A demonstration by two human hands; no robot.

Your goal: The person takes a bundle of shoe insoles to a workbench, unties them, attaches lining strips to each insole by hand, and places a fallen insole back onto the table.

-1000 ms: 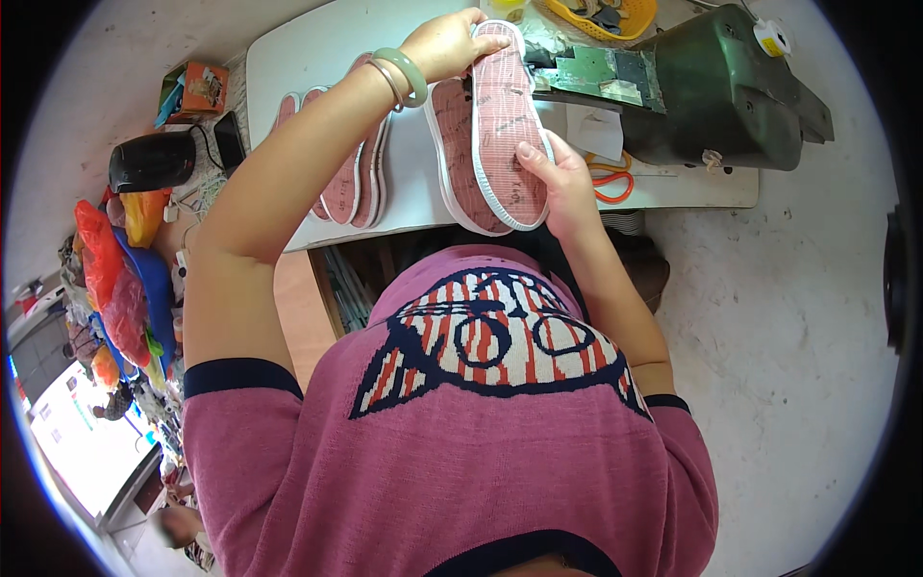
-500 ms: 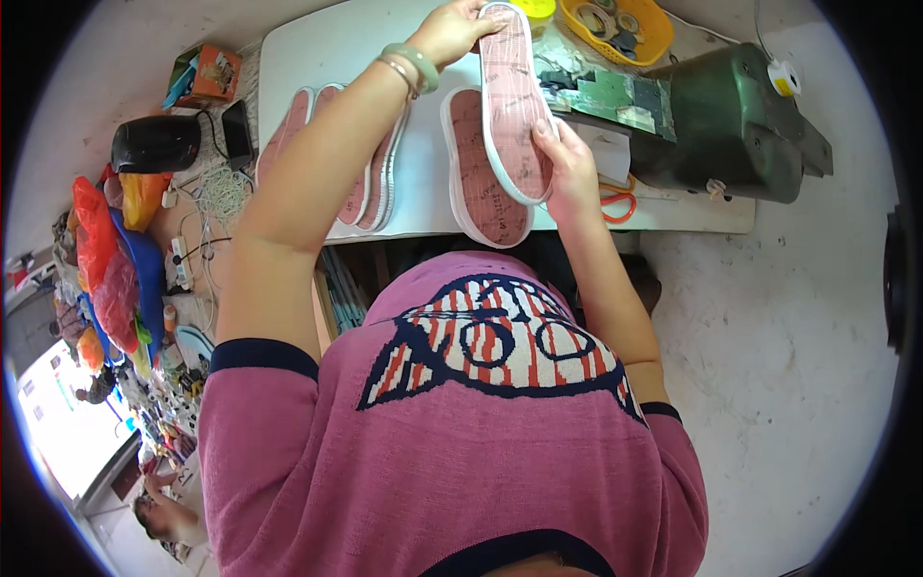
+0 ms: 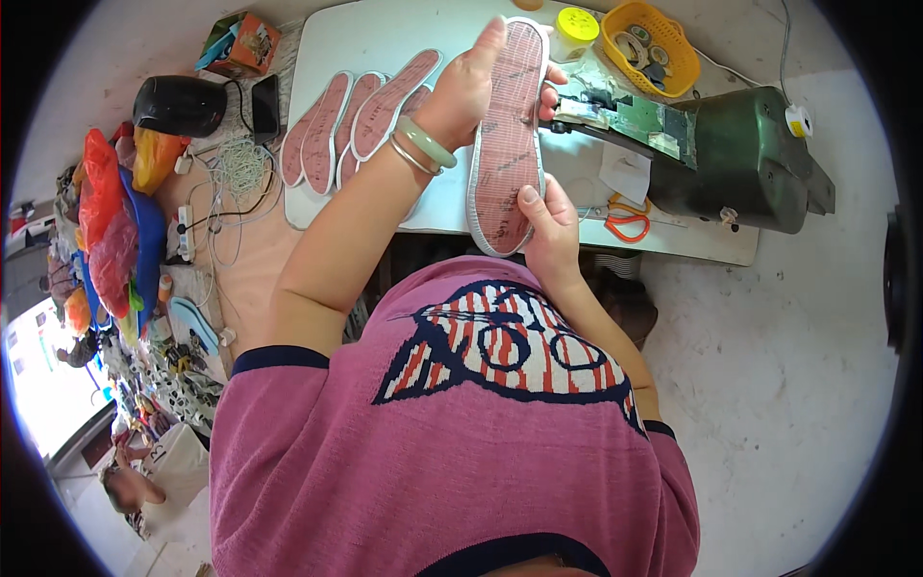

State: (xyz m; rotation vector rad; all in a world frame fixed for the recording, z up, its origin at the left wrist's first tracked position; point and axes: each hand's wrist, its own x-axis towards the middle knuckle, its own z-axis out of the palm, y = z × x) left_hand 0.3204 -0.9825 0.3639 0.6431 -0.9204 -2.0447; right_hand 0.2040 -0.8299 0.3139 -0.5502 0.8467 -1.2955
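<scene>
A shoe insole (image 3: 508, 135) with a pinkish-red printed face and white bound edge is held upright over the table's front edge. My left hand (image 3: 469, 94) grips its upper left side, thumb up along the front and fingertips showing past the right edge. My right hand (image 3: 553, 231) closes on its lower right side, thumb on the face. Whether a second insole lies behind it, I cannot tell. To the left, several matching insoles (image 3: 325, 130) lie overlapping on the white table (image 3: 433, 226), partly covered by my left arm.
At right stands a green sewing machine (image 3: 731, 159), its arm reaching towards the insole. Orange-handled scissors (image 3: 627, 226) lie before it. Behind are a yellow-lidded jar (image 3: 577, 27) and a yellow basket (image 3: 687, 72) of tape rolls. A phone (image 3: 265, 104) lies left; a person (image 3: 159, 481) is far left.
The held insole has come nearer and leans less. My left hand has slid from its top end to its side. The insole lying beneath it on the table no longer shows there.
</scene>
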